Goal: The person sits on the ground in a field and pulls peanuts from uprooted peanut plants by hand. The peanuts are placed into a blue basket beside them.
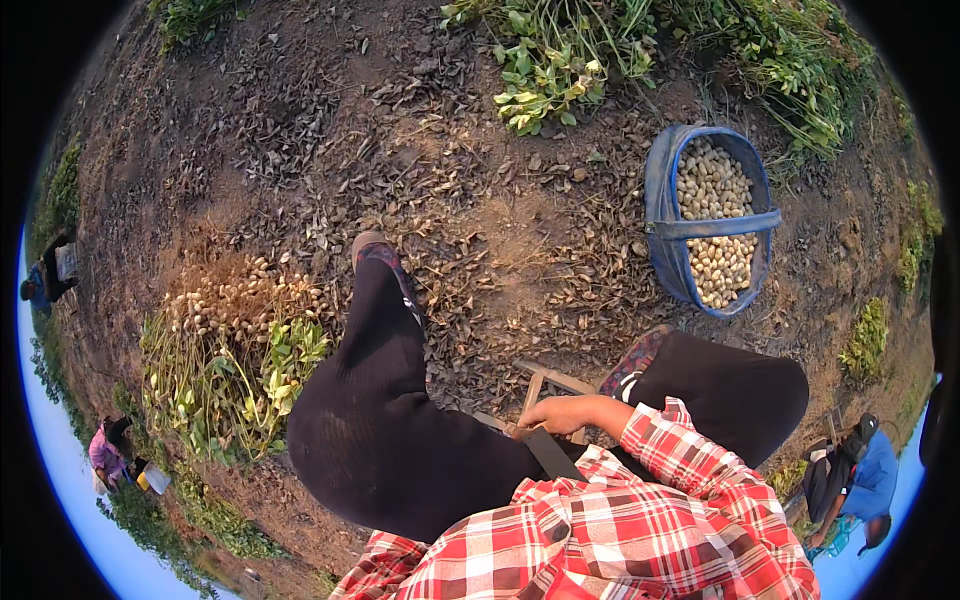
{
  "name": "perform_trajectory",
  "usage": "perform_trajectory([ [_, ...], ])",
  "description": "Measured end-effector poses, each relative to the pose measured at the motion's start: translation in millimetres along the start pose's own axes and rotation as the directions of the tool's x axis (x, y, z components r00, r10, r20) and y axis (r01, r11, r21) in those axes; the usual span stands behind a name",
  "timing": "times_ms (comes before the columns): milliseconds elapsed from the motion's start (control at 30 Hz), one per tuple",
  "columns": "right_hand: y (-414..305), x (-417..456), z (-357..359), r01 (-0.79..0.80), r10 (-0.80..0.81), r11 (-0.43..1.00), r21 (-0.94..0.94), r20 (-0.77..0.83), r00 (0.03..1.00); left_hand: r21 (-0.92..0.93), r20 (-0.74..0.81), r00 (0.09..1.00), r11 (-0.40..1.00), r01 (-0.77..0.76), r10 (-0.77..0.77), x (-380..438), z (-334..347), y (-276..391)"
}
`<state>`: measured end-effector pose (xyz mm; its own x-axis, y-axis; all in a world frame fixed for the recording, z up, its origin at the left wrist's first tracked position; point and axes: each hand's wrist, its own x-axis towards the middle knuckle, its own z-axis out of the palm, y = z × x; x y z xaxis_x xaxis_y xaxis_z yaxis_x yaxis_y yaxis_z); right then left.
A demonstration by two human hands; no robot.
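Note:
My right hand (559,414) is low between my knees, its fingers curled on a small wooden frame (534,386), perhaps part of a low stool. Part of this frame is hidden by my leg and hand. A dark flat strip (551,454) lies just below the hand. My left hand is out of view. Beyond my right foot stands a blue basket (660,259) with a strap handle, holding many peanuts in their shells (716,266). Left of my left leg lies a bunch of pulled peanut plants (225,382), with pods (240,296) still on the roots.
Dry leaves (450,285) cover much of the brown soil. More green plants (562,67) lie in heaps at the top and top right. One person (112,454) is at the lower left, another (45,281) farther up that edge. A person in blue (870,472) bends at the lower right.

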<state>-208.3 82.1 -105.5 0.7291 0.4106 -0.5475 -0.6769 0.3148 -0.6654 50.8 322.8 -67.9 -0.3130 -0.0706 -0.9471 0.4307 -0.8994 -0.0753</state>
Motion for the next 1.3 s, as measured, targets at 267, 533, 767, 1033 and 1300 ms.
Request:
perform_trajectory([
  [267,-3.3,22.9,5.7,0.199,-0.189,0.960,0.199,-0.066,0.980,0.173,0.038,0.982,0.969,0.178,-0.188,-25.9,-16.1,73.8],
  [533,-6.9,142.2,78.1,0.360,-0.331,0.864,0.353,-0.141,0.933,0.365,0.044,0.961,0.900,0.239,-0.273,-37.2,-36.5,119.9],
  [767,-4.1,202.2,55.8,0.468,-0.484,0.875,-0.126,-0.265,0.834,0.551,0.142,0.957,0.824,0.135,-0.252,-13.7,-69.0,119.0],
  [1033,-19.8,5.9,-112.7,0.290,0.117,0.957,-0.008,-0.905,-0.409,0.652,0.300,0.938,0.755,-0.069,-0.174,0.9,-103.5,113.4],
  [1300,48.3,-195.2,-166.1,0.695,0.531,0.716,0.060,-0.693,-0.487,0.672,0.383,0.907,0.727,-0.143,-0.176,10.9,-114.0,109.3],
])
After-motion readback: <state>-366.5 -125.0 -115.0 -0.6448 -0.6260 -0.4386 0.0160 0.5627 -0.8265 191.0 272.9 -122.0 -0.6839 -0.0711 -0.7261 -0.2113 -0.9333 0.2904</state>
